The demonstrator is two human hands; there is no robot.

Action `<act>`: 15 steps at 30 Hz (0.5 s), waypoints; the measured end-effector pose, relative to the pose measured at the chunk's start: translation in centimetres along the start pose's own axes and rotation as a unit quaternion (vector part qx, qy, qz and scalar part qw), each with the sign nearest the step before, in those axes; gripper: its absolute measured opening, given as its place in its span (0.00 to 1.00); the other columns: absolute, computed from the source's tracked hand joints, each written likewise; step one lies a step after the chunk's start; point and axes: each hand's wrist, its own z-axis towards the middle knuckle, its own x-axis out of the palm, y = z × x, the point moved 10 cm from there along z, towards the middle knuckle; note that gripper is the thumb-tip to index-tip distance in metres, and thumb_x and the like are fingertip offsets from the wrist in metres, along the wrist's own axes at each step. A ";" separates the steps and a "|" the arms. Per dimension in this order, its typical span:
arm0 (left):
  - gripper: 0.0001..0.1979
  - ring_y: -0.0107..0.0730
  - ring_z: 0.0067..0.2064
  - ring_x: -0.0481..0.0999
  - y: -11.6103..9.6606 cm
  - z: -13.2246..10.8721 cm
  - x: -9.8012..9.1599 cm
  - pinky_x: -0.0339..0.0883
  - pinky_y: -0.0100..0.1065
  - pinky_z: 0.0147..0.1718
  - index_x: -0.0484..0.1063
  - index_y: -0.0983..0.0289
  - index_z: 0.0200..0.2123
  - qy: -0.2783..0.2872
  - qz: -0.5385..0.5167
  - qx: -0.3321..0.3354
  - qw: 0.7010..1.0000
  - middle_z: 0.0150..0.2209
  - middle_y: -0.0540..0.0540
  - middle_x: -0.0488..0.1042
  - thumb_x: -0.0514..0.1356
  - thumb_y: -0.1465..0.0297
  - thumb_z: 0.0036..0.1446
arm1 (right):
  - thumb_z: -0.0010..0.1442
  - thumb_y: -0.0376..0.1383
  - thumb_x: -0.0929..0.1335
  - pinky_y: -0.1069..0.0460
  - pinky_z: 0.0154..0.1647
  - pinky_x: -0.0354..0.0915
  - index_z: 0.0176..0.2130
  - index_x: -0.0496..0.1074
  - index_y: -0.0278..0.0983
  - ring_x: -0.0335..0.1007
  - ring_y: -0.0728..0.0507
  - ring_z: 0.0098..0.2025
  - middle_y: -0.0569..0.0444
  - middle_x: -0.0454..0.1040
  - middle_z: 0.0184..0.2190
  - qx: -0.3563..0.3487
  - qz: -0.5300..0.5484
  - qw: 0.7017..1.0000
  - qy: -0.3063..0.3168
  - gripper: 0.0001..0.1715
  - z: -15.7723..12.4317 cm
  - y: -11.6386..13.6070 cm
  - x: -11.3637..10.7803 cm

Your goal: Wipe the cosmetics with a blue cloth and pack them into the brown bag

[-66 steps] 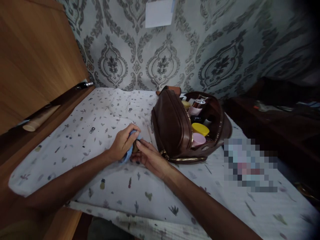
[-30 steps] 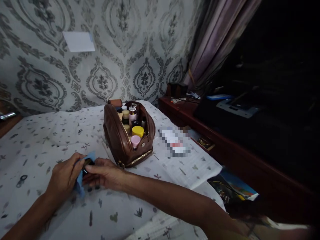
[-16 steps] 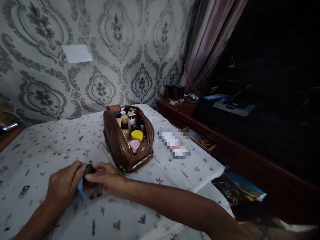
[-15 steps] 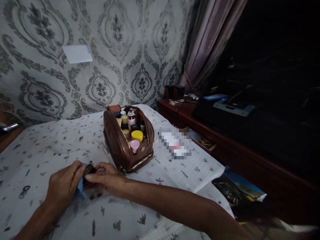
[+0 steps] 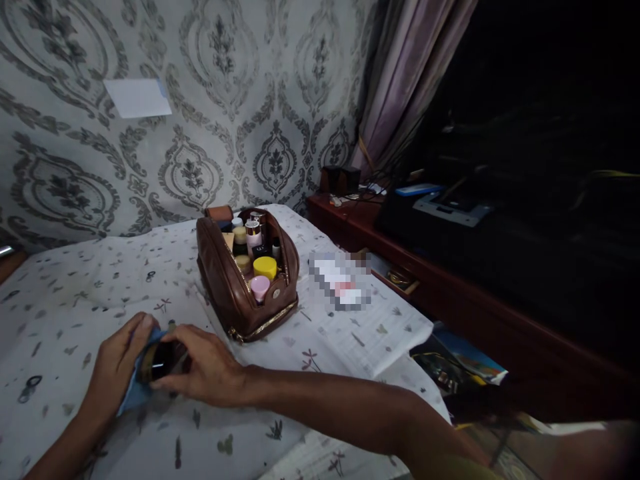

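Note:
My left hand [image 5: 111,360] is closed on a blue cloth [image 5: 133,395], which lies against one side of a dark, shiny cosmetic jar [image 5: 159,360] with a gold-toned band. From the other side, the fingers and thumb of my right hand [image 5: 213,367] grip the jar. Both hands are just above the patterned white bedsheet [image 5: 240,413]. Beyond them stands an unzipped brown toiletry bag [image 5: 220,287]. Inside it are several cosmetics, among them a yellow-lidded jar [image 5: 265,268], a pink-lidded jar [image 5: 259,287] and a pink bottle [image 5: 253,235].
Right of the bag lies a blurred-out pale object [image 5: 340,281]. A dark red desk [image 5: 370,230] with an open drawer [image 5: 400,279] runs along the right side. The patterned wall [image 5: 240,133] closes off the back.
The jar has been turned, so more of its dark, shiny surface shows, and my right hand has spread around it. The blue cloth shows more. The whole view has shifted slightly.

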 end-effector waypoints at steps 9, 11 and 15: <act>0.26 0.28 0.25 0.65 0.8 -0.2 1.5 0.63 0.26 0.24 0.70 0.62 0.27 0.046 -0.110 -0.095 0.988 0.22 0.46 0.67 0.60 0.44 0.55 | 0.59 0.43 0.75 0.50 0.53 0.69 0.58 0.66 0.41 0.72 0.44 0.50 0.49 0.71 0.52 -0.065 -0.150 0.985 0.054 0.31 -0.6 1.4 0.7; 0.27 0.27 0.24 0.65 0.6 -0.1 1.7 0.63 0.26 0.23 0.70 0.63 0.26 0.047 -0.137 -0.104 0.984 0.21 0.46 0.67 0.62 0.42 0.52 | 0.60 0.44 0.74 0.50 0.52 0.69 0.58 0.65 0.40 0.72 0.44 0.50 0.48 0.71 0.51 -0.081 -0.164 0.981 0.065 0.31 -0.8 1.9 0.7; 0.30 0.28 0.25 0.68 1.2 -0.3 2.4 0.67 0.29 0.24 0.69 0.63 0.25 0.036 -0.200 -0.149 0.968 0.22 0.48 0.68 0.65 0.40 0.45 | 0.64 0.45 0.71 0.51 0.53 0.69 0.58 0.66 0.37 0.71 0.44 0.51 0.47 0.70 0.49 -0.106 -0.181 0.976 0.065 0.27 -0.9 3.1 0.3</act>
